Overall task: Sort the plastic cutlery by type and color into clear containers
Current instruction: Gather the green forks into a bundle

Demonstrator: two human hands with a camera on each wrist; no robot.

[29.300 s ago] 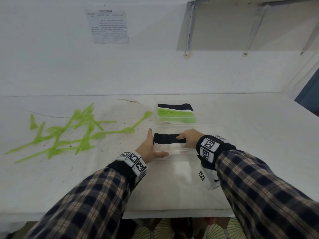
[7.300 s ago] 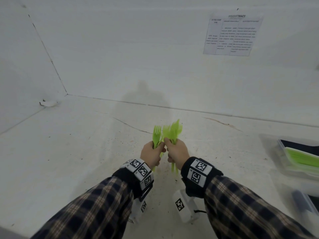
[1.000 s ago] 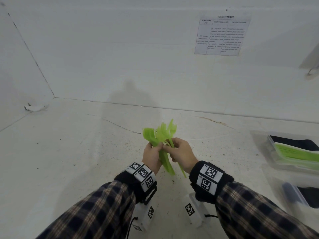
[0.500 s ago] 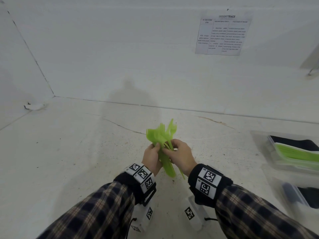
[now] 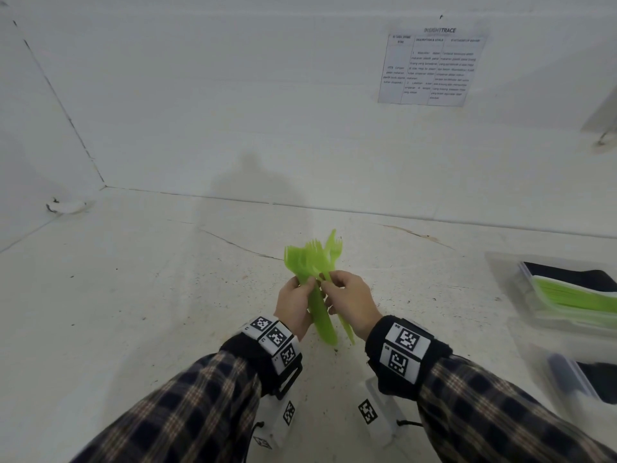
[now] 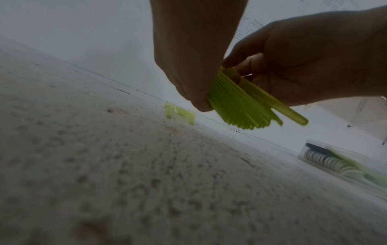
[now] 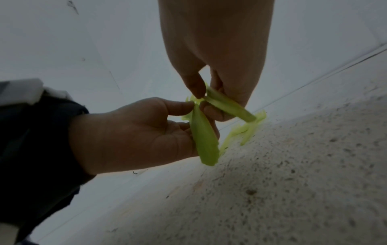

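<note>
Over the middle of the white table, both hands hold a bundle of lime-green plastic forks (image 5: pixel 312 262), tines up and away from me. My left hand (image 5: pixel 309 289) grips the stacked handles (image 6: pixel 240 107). My right hand (image 5: pixel 330 285) pinches one or two separate fork handles (image 7: pixel 228 106) right beside the stack (image 7: pixel 205 142). The handle ends (image 5: pixel 329 329) hang below the hands, a little above the table. At the right edge stands a clear container (image 5: pixel 507 279) holding black and green cutlery (image 5: pixel 574 295).
A second clear container (image 5: pixel 534 359) with dark cutlery sits nearer me at the right edge, blurred. The first container (image 6: pixel 335 162) also shows in the left wrist view. A printed sheet (image 5: pixel 430 65) hangs on the back wall. The table meets walls behind and at the left.
The fanned fork heads have drawn closer together into a tighter bundle. Both hands stay in about the same place over the table, still holding the forks.
</note>
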